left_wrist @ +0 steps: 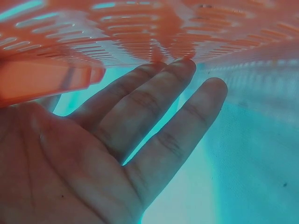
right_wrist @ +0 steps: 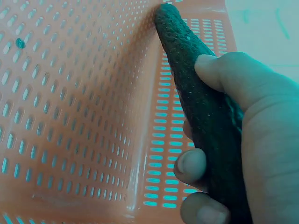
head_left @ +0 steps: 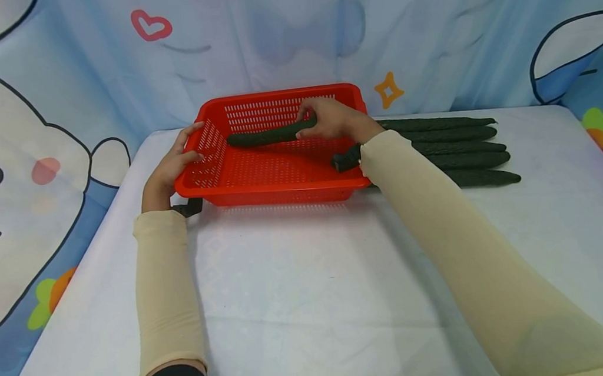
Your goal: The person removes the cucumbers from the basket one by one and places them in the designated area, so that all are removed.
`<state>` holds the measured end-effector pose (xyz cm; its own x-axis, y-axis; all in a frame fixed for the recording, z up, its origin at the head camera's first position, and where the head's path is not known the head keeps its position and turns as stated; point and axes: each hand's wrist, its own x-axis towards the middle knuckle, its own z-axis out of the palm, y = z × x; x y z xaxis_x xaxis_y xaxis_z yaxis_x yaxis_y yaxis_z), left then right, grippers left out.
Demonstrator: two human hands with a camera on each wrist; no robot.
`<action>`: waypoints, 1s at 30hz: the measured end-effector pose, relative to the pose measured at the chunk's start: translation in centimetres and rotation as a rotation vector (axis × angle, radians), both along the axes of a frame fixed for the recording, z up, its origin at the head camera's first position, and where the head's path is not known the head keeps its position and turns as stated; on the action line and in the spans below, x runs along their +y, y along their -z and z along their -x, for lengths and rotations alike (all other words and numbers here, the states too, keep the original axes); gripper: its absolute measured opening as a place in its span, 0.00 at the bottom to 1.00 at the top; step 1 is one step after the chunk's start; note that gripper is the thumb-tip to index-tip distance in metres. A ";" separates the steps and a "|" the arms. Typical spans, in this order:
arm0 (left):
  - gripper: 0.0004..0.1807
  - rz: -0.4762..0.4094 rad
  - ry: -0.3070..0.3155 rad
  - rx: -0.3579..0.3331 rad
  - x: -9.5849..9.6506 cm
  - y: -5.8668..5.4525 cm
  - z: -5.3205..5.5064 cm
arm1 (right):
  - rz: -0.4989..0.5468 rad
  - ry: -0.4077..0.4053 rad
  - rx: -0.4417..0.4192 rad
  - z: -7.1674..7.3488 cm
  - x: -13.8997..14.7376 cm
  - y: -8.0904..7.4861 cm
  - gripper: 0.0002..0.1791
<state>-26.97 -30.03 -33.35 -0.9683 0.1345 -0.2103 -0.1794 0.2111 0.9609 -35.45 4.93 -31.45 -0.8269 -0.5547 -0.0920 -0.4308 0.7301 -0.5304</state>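
A red plastic basket (head_left: 275,188) with slotted walls lies across the far part of the table. My left hand (head_left: 169,169) grips its left end, thumb over the rim. In the left wrist view, the other fingers (left_wrist: 163,140) of that hand extend along the basket's slotted outside (left_wrist: 126,32). My right hand (head_left: 330,119) holds a dark green cucumber (head_left: 260,137) by one end, above the basket's floor and near the back wall. Seen from the right wrist, the thumb and curled fingers pinch the cucumber (right_wrist: 191,79) from both sides; its free end points toward the basket's wall.
Several cucumbers (head_left: 464,160) lie side by side on the white-covered table (head_left: 311,305), right of the basket and partly behind my right sleeve. Dark wrist cameras (head_left: 346,159) show at both wrists. A printed blue curtain (head_left: 289,35) hangs behind the table.
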 end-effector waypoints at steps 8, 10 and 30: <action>0.39 -0.009 0.001 0.004 0.1 0.1 -0.1 | 0.050 0.002 0.040 -0.2 0.2 0.2 0.21; 0.38 -0.010 0.006 0.005 0.1 0.1 0.0 | 0.058 0.000 0.046 -0.2 0.3 0.2 0.21; 0.38 -0.024 0.015 0.028 0.6 0.4 0.1 | 0.252 0.027 0.107 -1.1 1.7 -0.1 0.19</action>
<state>-27.05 -29.47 -33.80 -0.9717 0.1535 -0.1795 -0.1491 0.1904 0.9703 -34.32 6.63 -31.38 -0.8392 -0.5267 0.1349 -0.4766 0.5931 -0.6490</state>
